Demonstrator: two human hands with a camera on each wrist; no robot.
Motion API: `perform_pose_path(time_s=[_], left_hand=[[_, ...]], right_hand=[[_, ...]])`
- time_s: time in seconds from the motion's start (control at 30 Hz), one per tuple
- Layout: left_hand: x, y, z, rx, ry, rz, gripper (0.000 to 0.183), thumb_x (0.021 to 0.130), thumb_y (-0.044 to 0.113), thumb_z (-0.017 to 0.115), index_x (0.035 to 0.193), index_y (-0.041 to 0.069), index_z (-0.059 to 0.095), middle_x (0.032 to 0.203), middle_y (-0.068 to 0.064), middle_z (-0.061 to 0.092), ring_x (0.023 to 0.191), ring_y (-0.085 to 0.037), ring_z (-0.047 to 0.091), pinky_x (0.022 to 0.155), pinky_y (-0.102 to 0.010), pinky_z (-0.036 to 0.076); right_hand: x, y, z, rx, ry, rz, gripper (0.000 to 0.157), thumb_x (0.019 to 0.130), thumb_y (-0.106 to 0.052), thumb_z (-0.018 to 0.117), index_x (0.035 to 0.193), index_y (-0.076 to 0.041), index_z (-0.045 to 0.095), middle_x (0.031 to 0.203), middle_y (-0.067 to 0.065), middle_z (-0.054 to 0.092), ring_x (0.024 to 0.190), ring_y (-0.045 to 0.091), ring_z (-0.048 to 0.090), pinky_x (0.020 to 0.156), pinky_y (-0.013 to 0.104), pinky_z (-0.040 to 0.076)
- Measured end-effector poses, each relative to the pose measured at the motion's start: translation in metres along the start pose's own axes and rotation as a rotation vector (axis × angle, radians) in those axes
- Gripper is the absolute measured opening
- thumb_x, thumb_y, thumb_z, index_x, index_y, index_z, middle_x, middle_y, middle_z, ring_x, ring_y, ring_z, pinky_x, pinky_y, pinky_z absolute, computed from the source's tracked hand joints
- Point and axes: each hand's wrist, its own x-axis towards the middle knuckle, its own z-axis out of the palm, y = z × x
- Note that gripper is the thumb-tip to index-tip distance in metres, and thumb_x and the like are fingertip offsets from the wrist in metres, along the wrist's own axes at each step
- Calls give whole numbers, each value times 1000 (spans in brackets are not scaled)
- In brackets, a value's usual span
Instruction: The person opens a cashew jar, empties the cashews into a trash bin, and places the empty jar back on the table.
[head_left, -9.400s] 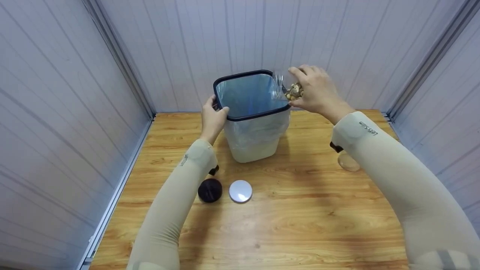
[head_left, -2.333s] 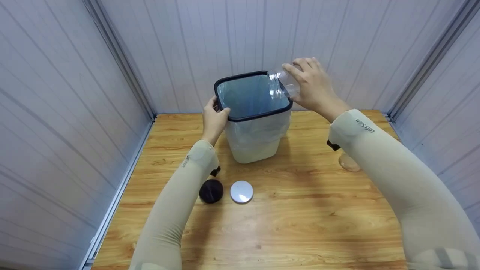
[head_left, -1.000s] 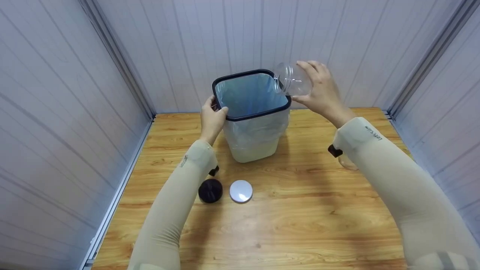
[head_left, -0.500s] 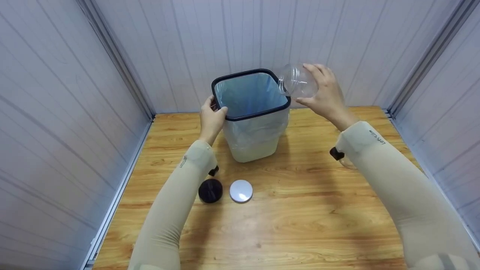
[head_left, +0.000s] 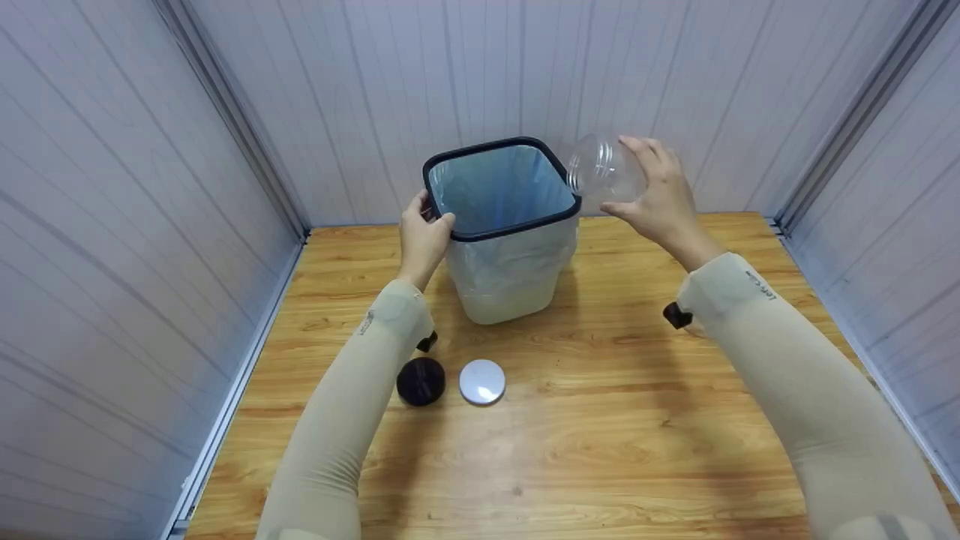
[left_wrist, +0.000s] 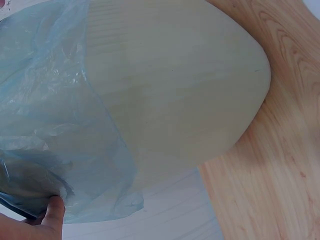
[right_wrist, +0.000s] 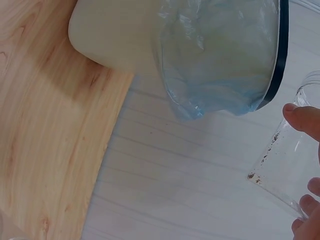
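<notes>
My left hand (head_left: 424, 238) grips the left side of the bin's black rim (head_left: 517, 227), thumb on the near side. The pale bin (head_left: 510, 304) stands upright on the table, lined with a thin bluish plastic bag (head_left: 514, 262) folded down outside it. My right hand (head_left: 664, 201) holds a clear jar (head_left: 604, 169) tilted on its side, its threaded mouth facing the bin and right at the rim's right corner. In the right wrist view, small dark crumbs cling inside the jar (right_wrist: 285, 160). The bin's bottom is hidden from the head view.
A round black lid (head_left: 421, 381) and a white lid (head_left: 482, 382) lie side by side on the wooden table (head_left: 585, 450). A clear round item (head_left: 697, 329) is mostly hidden behind my right wrist. Panelled walls stand behind and on both sides.
The brown and cream pieces seen in the jar 9.4 seconds ago are gone from it. Since then, my right hand has drawn the jar rightward off the opening. The left hand keeps its place.
</notes>
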Motion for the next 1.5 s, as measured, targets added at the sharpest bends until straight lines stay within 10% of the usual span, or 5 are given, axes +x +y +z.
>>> perform_pose_path(time_s=[1.5], left_hand=[[0,2,0,14,10,-11,73,98,3,62,166,-3,37,162,-25,52,149,-34,54,121,-39,49]], right_hand=[[-42,43,18,107,51,108,95,80,-13,97,162,-10,48,163,18,50,154,43,42,129,63,33]])
